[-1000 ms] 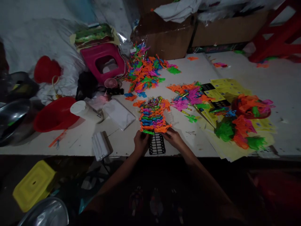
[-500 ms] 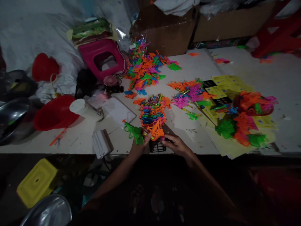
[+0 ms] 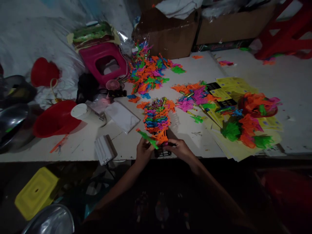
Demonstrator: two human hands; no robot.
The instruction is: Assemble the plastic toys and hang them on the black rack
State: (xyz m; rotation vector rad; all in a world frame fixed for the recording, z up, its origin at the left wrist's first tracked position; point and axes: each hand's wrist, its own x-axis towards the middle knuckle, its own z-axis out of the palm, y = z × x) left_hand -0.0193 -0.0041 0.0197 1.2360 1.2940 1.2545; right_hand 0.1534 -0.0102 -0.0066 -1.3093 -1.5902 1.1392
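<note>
My left hand (image 3: 144, 152) is closed on a green plastic toy gun (image 3: 147, 138), seen nearly edge-on, with an orange tip at its upper end. My right hand (image 3: 180, 149) pinches the lower right side of an orange plastic toy gun (image 3: 162, 136), where a bit of pink shows at the fingertips. Both hands meet over a black open-grid rack (image 3: 163, 153) at the table's front edge. Directly behind it, a packed row of colourful toy guns (image 3: 157, 117) leads away from me. The fingertips of my left hand are partly hidden by the green piece.
Behind the row lies a heap of loose toy pieces (image 3: 148, 73). To the right are yellow printed cards (image 3: 236, 86) and a basket of netted pieces (image 3: 258, 103). A white box (image 3: 105, 149), white bottle (image 3: 88, 114) and red basin (image 3: 57, 118) stand left.
The green toy gun has turned from broadside to nearly edge-on and moved right, against the orange one. My left hand has shifted slightly. My right hand stays at the orange toy gun.
</note>
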